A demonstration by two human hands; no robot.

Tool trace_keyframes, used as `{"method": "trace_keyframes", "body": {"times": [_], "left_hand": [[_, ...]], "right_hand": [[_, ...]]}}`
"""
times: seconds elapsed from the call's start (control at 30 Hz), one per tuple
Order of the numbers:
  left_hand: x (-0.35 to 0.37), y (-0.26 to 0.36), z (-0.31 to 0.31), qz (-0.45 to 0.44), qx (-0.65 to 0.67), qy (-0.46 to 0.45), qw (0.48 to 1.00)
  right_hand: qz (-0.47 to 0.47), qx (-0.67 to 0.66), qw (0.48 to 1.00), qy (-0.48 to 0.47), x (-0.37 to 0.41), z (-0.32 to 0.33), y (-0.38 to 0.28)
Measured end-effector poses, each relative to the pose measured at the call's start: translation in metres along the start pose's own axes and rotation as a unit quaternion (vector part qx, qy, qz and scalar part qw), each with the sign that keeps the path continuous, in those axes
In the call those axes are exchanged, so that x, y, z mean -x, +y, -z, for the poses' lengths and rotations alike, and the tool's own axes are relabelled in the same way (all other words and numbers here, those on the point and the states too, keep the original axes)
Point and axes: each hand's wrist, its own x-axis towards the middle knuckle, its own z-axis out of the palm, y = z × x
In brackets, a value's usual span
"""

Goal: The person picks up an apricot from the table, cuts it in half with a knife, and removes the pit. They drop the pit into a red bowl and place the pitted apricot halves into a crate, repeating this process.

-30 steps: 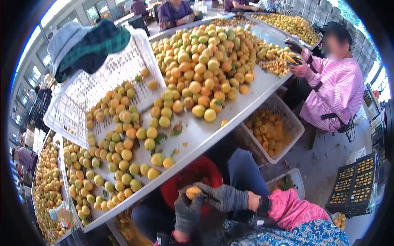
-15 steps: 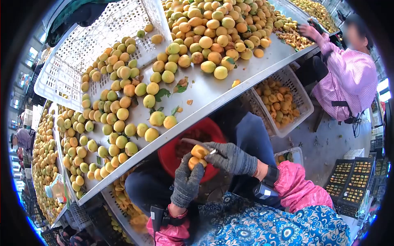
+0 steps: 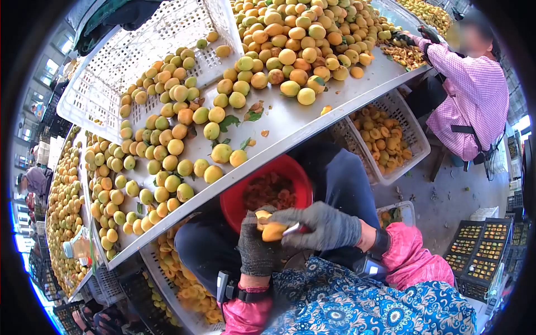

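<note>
My left hand (image 3: pixel 258 245), in a dark grey knitted glove, is closed around a cut apricot (image 3: pixel 272 231) with orange-yellow flesh showing. My right hand (image 3: pixel 326 224), gloved the same way, grips a small knife (image 3: pixel 295 229) close against the fruit. Only a bit of the knife shows; its blade is mostly hidden by the apricot and fingers. Both hands are over my lap, at the near rim of a red bucket (image 3: pixel 306 187) that holds reddish-brown scraps (image 3: pixel 271 190).
A metal table (image 3: pixel 301 125) bears heaps of apricots (image 3: pixel 298 42) and a tipped white crate (image 3: pixel 84 111). Below it, white crates (image 3: pixel 421 153) hold halved apricots (image 3: pixel 382 137). A co-worker in a pink checked shirt (image 3: pixel 472 95) sits at right. Black trays (image 3: pixel 480 254) are stacked on the floor.
My left hand has turned, its back now covering more of the fruit. The apricot's halves sit at a new angle, and the knife blade has dropped from sight. The co-worker's arm has shifted.
</note>
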Motion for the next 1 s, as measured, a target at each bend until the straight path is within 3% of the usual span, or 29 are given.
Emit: {"method": "trace_keyframes", "body": {"times": [0.03, 0.07, 0.1, 0.13, 0.17, 0.23, 0.3, 0.37, 0.43, 0.5, 0.53, 0.57, 0.63, 0.67, 0.7, 0.73, 0.9, 1.0], "left_hand": [[0.002, -0.002, 0.001, -0.001, 0.0, -0.001, 1.0], [0.0, -0.002, 0.0, 0.117, 0.158, -0.009, 0.98], [-0.001, 0.0, -0.001, 0.231, 0.311, -0.017, 0.922], [0.005, -0.001, -0.008, 0.23, 0.275, 0.056, 0.932], [0.007, -0.005, -0.005, 0.231, 0.275, 0.057, 0.932], [0.006, -0.014, 0.001, 0.265, 0.3, 0.011, 0.916], [0.009, -0.017, -0.005, 0.231, 0.237, 0.003, 0.944], [0.01, -0.023, -0.004, 0.164, 0.094, 0.006, 0.982], [0.015, -0.018, -0.006, 0.167, 0.101, -0.019, 0.981], [0.016, -0.027, -0.009, 0.061, -0.08, -0.03, 0.995], [0.017, -0.038, -0.009, 0.023, -0.073, 0.006, 0.997], [0.016, -0.037, -0.012, 0.024, -0.073, 0.004, 0.997], [0.013, -0.032, -0.016, -0.162, -0.336, -0.067, 0.925], [0.01, -0.035, -0.017, -0.161, -0.336, -0.067, 0.925], [0.008, -0.041, -0.018, -0.072, -0.178, -0.017, 0.981], [0.005, -0.045, -0.018, 0.02, -0.013, 0.034, 0.999], [-0.007, -0.027, -0.018, -0.061, -0.204, -0.049, 0.976], [-0.015, -0.024, -0.024, -0.103, -0.274, -0.062, 0.954]], "right_hand": [[-0.011, 0.087, 0.995, -0.044, 0.004, -0.003, -0.001], [-0.012, 0.099, 0.994, -0.039, 0.005, -0.006, -0.004], [-0.011, 0.1, 0.994, -0.038, 0.005, -0.007, -0.002], [0.011, 0.07, 0.997, 0.019, 0.006, -0.008, 0.003], [0.031, 0.037, 0.996, 0.078, 0.007, -0.009, 0.005], [0.012, -0.038, 0.995, 0.096, 0.003, -0.005, 0.002], [-0.069, -0.236, 0.951, 0.186, 0.001, -0.001, -0.012], [-0.067, -0.301, 0.907, 0.286, -0.009, 0.001, -0.025], [-0.043, -0.396, 0.866, 0.303, -0.015, 0.006, -0.028], [-0.012, -0.379, 0.863, 0.335, -0.027, 0.003, -0.024], [-0.013, -0.4, 0.847, 0.349, -0.031, 0.001, -0.024], [-0.013, -0.422, 0.831, 0.362, -0.035, -0.002, -0.024], [-0.013, -0.427, 0.828, 0.362, -0.043, -0.008, -0.023], [-0.019, -0.425, 0.818, 0.387, -0.048, -0.009, -0.024], [-0.025, -0.422, 0.807, 0.412, -0.049, -0.01, -0.025], [-0.06, -0.467, 0.797, 0.379, -0.048, -0.006, -0.027], [-0.102, -0.52, 0.768, 0.36, -0.061, 0.0, -0.01], [-0.105, -0.453, 0.782, 0.415, -0.077, -0.011, -0.001]]}}
